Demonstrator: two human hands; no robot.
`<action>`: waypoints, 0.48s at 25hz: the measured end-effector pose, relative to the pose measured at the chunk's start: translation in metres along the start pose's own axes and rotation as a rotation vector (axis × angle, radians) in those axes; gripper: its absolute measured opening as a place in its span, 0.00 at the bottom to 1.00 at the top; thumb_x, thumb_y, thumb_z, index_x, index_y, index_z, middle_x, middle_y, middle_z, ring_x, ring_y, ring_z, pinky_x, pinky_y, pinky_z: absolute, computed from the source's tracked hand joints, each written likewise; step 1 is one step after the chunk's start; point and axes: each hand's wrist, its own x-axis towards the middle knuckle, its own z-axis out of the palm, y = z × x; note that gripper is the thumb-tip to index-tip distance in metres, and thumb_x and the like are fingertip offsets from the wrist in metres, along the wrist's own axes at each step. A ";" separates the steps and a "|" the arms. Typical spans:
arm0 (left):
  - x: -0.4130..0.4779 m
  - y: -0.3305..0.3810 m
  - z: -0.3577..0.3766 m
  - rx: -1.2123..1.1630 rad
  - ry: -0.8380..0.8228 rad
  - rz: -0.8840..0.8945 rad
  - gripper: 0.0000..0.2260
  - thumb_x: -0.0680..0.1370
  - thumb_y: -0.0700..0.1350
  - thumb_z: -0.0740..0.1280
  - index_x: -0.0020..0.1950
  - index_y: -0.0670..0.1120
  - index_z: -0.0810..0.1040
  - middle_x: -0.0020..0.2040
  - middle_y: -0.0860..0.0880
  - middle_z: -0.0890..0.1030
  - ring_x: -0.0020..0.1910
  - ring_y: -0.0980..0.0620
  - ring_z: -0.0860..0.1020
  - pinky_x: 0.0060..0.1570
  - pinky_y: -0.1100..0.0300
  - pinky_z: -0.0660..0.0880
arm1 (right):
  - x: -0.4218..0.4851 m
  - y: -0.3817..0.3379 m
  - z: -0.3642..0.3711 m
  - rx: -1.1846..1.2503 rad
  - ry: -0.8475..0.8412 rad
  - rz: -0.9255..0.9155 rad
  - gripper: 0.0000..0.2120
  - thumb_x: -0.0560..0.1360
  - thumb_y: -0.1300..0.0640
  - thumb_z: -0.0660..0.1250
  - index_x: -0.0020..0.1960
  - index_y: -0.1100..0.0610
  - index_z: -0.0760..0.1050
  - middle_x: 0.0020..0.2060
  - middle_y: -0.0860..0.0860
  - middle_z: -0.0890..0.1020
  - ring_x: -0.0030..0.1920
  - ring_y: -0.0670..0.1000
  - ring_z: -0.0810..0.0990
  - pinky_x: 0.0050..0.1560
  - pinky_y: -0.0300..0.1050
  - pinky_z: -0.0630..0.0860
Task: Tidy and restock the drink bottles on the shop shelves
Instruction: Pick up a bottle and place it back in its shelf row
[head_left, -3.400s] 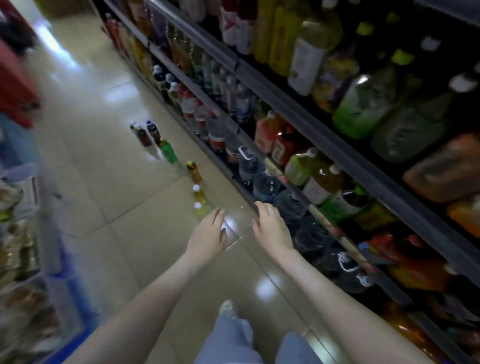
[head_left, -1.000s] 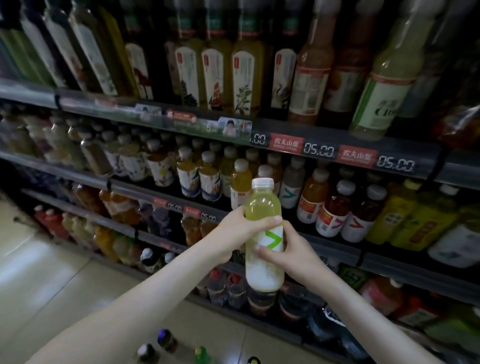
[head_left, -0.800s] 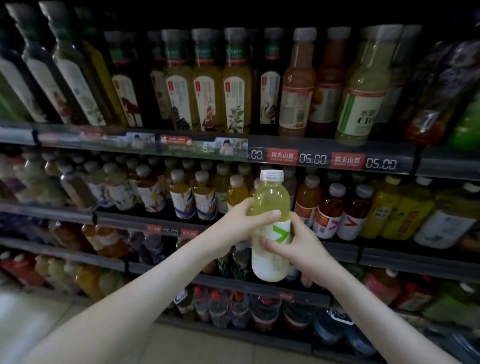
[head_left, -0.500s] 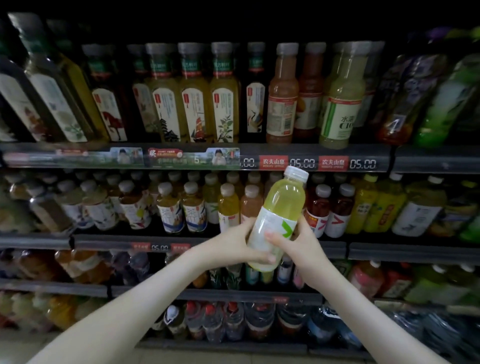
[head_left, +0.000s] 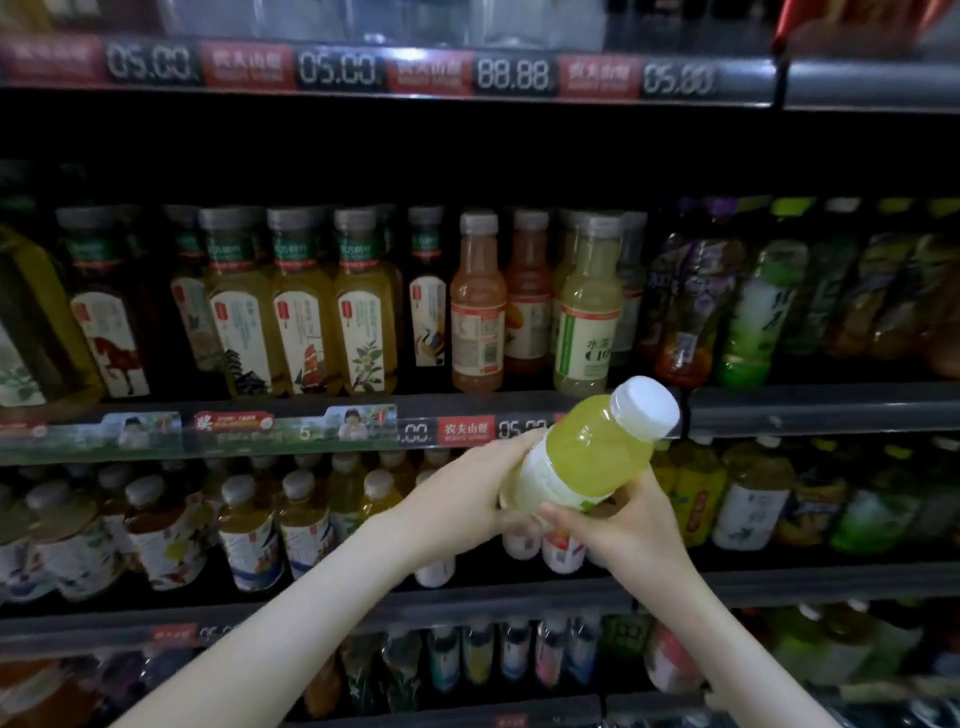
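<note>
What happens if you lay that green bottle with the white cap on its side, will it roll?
It would probably roll: the bottle looks round and smooth. It seems full almost to the white cap, so likely heavy for its size. The left hand and right hand both grip it, tilted.

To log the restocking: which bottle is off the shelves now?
The white-capped yellow-green bottle: left hand and right hand grip it, tilted rightward; all others stand on shelves.
</note>
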 end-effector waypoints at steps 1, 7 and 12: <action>0.014 0.000 -0.002 0.102 0.004 0.033 0.35 0.73 0.49 0.71 0.75 0.60 0.57 0.71 0.59 0.67 0.69 0.60 0.65 0.67 0.59 0.66 | 0.003 -0.001 -0.009 -0.008 0.050 -0.028 0.31 0.58 0.54 0.81 0.58 0.49 0.72 0.47 0.42 0.82 0.50 0.38 0.80 0.47 0.32 0.76; 0.095 0.024 0.000 0.117 0.467 0.044 0.26 0.79 0.45 0.63 0.76 0.51 0.59 0.71 0.49 0.67 0.67 0.51 0.68 0.59 0.65 0.65 | 0.024 -0.004 -0.069 -0.091 0.270 -0.077 0.36 0.61 0.55 0.81 0.65 0.54 0.70 0.53 0.43 0.79 0.53 0.38 0.78 0.48 0.28 0.74; 0.107 0.016 0.040 0.239 0.428 0.070 0.23 0.79 0.42 0.62 0.74 0.47 0.62 0.71 0.46 0.66 0.67 0.47 0.69 0.56 0.54 0.74 | 0.020 0.019 -0.087 -0.131 0.222 -0.030 0.35 0.62 0.56 0.80 0.65 0.50 0.68 0.54 0.41 0.79 0.55 0.40 0.78 0.57 0.41 0.74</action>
